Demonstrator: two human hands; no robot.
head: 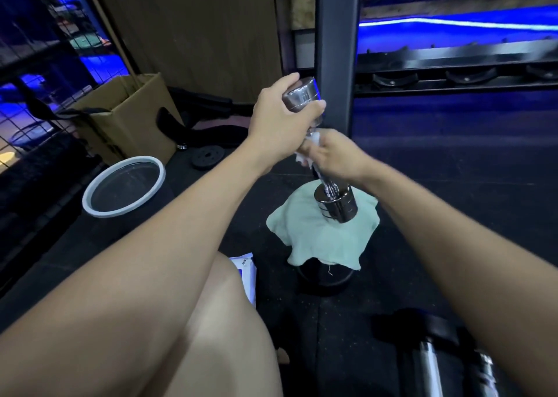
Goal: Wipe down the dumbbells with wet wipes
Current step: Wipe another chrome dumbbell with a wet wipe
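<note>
1. A chrome dumbbell (320,155) stands tilted at the centre of the view, its ribbed lower head (338,204) resting on a pale green cloth (324,236) draped over a round dark object on the rubber floor (453,185).
2. The left hand (280,118) has its fingers clenched round the upper head, at 12 o'clock from the cloth.
3. The right hand (335,155) wraps its fingers around a crumpled white wet wipe (305,152) on the shiny handle.
4. A round white-rimmed basin (125,185) sits at 9 o'clock; a cardboard box (126,115) lies at 10 o'clock.
5. A flat wipes packet (244,269) lies at 7 o'clock, beside the knee.
</note>
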